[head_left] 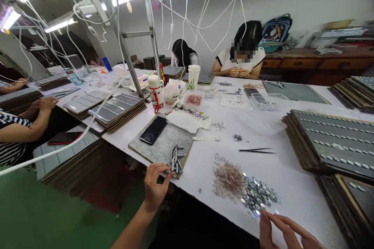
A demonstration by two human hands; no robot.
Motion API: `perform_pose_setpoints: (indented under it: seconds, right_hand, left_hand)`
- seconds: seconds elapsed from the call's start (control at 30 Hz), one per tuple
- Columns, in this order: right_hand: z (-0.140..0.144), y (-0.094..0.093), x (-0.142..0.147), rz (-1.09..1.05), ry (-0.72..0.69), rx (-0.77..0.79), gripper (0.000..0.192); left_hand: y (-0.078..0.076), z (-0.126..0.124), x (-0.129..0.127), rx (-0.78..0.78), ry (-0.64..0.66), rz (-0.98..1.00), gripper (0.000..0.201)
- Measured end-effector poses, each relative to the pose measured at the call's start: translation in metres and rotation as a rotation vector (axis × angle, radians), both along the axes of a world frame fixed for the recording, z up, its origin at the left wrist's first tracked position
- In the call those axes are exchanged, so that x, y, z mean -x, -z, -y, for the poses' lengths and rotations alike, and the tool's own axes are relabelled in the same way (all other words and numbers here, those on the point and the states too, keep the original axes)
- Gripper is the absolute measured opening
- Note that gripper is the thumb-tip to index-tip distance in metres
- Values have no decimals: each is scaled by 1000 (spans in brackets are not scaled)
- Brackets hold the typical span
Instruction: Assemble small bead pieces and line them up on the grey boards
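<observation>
1. Head view looks down on a long white table [204, 163] with several other people seated around it; we keep to our own two hands at the near edge.

2. Our left hand [154, 184] reaches to the near corner of a grey board [163, 146]. Its fingers [168, 177] are pinched together on the lowest of a small cluster of grey strips [175, 158] lying on that corner. A dark phone [153, 130] rests further back on the same board, apart from the strips.

3. Our right hand [284, 231] lies low at the table's near edge. Its fingers [267, 214] are stretched out and slightly apart, holding nothing, with the tips touching the near rim of a heap of silver sequins [258, 196].

4. Just left of that heap, and touching it, sits a pile of pinkish beads [229, 179]. Black tweezers [257, 150] lie untouched further back, well apart from both hands.

5. To the right stands a stack of dark boards [330, 144] with rows of small shiny pieces laid across the top one.

6. We judge the step in hand to be a pick-up: the left hand takes a strip from the board while the right sorts out a sequin from the heap.

7. The next move, as we judge it, calls for a fine pinch on the right, lifting one sequin without dragging its neighbours, and for the left to draw its strip clear of the cluster without scattering the rest off the board's edge.
</observation>
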State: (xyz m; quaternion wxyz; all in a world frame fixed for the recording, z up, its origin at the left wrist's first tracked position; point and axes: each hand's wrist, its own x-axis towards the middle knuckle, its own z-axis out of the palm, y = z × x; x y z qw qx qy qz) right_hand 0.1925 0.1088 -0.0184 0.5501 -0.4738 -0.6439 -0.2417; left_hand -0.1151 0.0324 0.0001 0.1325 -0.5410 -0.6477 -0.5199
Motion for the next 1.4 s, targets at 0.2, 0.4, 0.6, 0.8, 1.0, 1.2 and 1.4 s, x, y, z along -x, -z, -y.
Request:
perform_pose_setpoints:
  seconds: [0.2, 0.4, 0.6, 0.8, 1.0, 1.2, 1.4]
  right_hand:
    - [4, 1, 5, -8, 42, 32, 10]
    - [3, 2, 3, 13, 36, 11, 10]
    - [4, -2, 3, 37, 54, 36, 9]
    - [2, -1, 1, 53, 37, 3, 10]
    - [3, -2, 1, 67, 37, 32, 8]
    - [4, -3, 3, 20, 36, 56, 11]
    - [5, 0, 1, 36, 48, 69, 6]
  left_hand:
    - [-2, 2, 1, 56, 34, 77, 8]
    - [-8, 1, 5, 176, 69, 67, 11]
    - [-14, 1, 7, 319, 127, 32, 11]
    - [-14, 4, 5, 315, 131, 48, 13]
    - [-10, 4, 8, 256, 105, 78, 12]
    - [-14, 4, 7, 332, 110, 38, 13]
    - [-16, 8, 7, 309, 131, 28, 14]
